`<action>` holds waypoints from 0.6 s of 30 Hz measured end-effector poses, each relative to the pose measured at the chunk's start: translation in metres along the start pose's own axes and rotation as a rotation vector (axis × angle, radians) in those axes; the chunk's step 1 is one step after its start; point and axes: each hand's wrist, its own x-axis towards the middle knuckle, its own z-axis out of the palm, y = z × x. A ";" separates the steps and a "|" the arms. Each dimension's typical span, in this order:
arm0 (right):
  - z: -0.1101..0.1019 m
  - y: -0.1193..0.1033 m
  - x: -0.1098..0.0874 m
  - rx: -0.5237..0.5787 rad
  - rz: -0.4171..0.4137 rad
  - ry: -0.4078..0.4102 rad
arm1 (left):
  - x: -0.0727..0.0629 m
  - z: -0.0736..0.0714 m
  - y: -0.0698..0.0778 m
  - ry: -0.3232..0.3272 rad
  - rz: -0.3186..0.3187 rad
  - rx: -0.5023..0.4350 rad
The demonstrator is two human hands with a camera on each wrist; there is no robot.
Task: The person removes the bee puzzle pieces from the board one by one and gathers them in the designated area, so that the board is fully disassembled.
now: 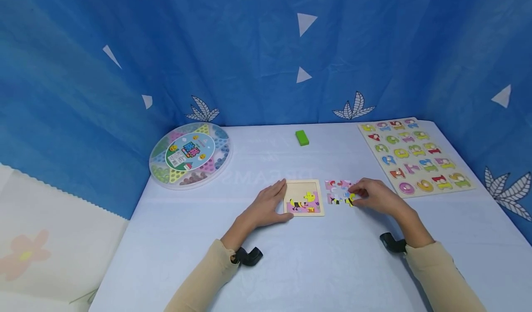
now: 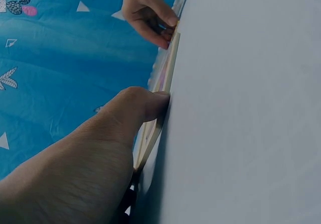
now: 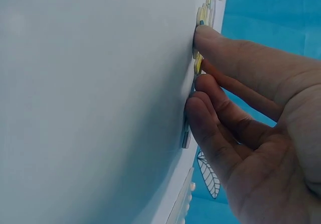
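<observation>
A small square wooden puzzle tray (image 1: 300, 190) lies on the table with several pink and yellow pieces (image 1: 301, 205) set along its lower part. My left hand (image 1: 266, 205) rests against it, straight fingers along the left edge and thumb at the near left corner. The left wrist view shows that thumb (image 2: 156, 103) touching the tray's side. To the tray's right lie several loose jigsaw pieces (image 1: 334, 198) close together. My right hand (image 1: 378, 197) pinches a yellow-edged puzzle piece (image 3: 198, 63) at their right side, with the other fingers curled; its fingertips partly cover the piece.
A round clear-lidded game box (image 1: 155, 162) sits at the back left. Near the back edge lies a green block (image 1: 302, 137). A board of colourful knobbed shapes (image 1: 415, 157) lies at the right. A blue curtain (image 1: 249, 48) hangs behind the white table (image 1: 316, 261).
</observation>
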 end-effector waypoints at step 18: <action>-0.002 -0.005 -0.001 0.006 0.026 -0.003 | 0.000 0.001 -0.001 -0.007 -0.015 0.005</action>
